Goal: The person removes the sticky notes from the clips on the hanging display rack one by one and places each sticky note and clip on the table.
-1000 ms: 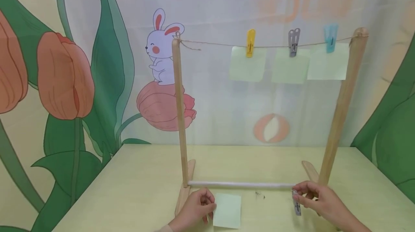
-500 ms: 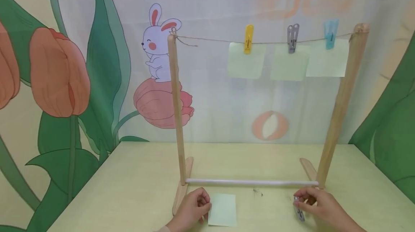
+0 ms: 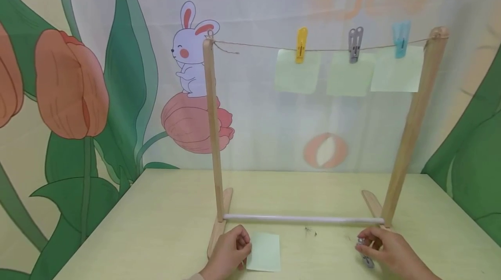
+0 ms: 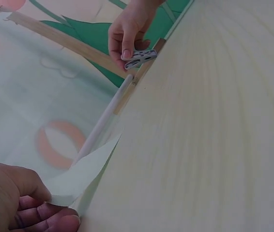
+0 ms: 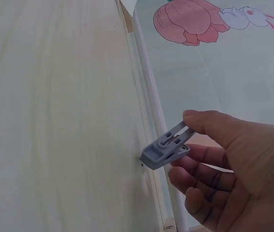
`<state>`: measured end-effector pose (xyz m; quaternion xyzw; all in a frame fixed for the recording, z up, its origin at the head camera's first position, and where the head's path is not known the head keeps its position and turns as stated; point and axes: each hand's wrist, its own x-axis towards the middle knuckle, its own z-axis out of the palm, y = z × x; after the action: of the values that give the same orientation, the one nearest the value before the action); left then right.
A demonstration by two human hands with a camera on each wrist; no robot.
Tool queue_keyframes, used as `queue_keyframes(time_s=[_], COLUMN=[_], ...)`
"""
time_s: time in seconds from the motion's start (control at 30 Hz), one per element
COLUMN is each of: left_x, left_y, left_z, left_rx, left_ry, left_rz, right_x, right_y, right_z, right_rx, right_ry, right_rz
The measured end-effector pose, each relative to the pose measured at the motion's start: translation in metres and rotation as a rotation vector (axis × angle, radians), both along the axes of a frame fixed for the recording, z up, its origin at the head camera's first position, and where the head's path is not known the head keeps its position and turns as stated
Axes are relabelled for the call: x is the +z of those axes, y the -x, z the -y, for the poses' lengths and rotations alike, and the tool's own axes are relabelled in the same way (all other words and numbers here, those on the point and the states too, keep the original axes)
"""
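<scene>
My left hand [image 3: 228,251] pinches the left edge of a pale green paper sheet [image 3: 264,252] near the front of the table. In the left wrist view the thumb and fingers grip the edge of that paper [image 4: 86,174], which slants up off the tabletop. My right hand [image 3: 391,249] holds a grey clothespin [image 3: 366,257] by its handle end, beside the right foot of the wooden stand. From the right wrist view, the clothespin [image 5: 166,147] hangs between thumb and fingers, its clamping end pointing away from the palm.
A wooden stand has a left post [image 3: 213,132], a right post [image 3: 415,132], a white crossbar [image 3: 301,218] and a string [image 3: 254,46]. On the string hang three pale green papers, under a yellow clothespin [image 3: 300,45], a grey one [image 3: 355,45] and a blue one [image 3: 401,40].
The left hand and paper shift slightly left in the head view. In the right hand, the clothespin tilts more, its lower end swinging right and toward me.
</scene>
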<state>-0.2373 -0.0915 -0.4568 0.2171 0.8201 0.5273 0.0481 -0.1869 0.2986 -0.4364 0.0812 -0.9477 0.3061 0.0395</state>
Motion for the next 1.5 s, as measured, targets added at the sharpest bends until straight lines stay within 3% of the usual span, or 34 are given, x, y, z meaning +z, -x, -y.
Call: queue_keyframes(time_s=[0.2, 0.6, 0.97, 1.3, 1.5], left_x=[-0.005, -0.003, -0.005, -0.004, -0.003], left_y=[0.001, 0.001, 0.003, 0.001, 0.001], left_z=[0.001, 0.001, 0.001, 0.001, 0.0], left_rx=[0.019, 0.058, 0.059, 0.066, 0.083], left_ry=[0.022, 0.042, 0.033, 0.029, 0.039], left_rz=[0.004, -0.015, 0.016, 0.017, 0.024], right_x=[0.0, -0.006, -0.012, -0.014, -0.014], right_y=[0.001, 0.002, 0.005, 0.007, 0.008], right_z=[-0.001, 0.0, 0.0, 0.006, 0.006], right_rx=[-0.004, -0.009, 0.005, -0.095, -0.087], right_ry=[-0.003, -0.035, -0.037, -0.051, -0.069], right_rz=[0.045, 0.019, 0.101, 0.189, 0.186])
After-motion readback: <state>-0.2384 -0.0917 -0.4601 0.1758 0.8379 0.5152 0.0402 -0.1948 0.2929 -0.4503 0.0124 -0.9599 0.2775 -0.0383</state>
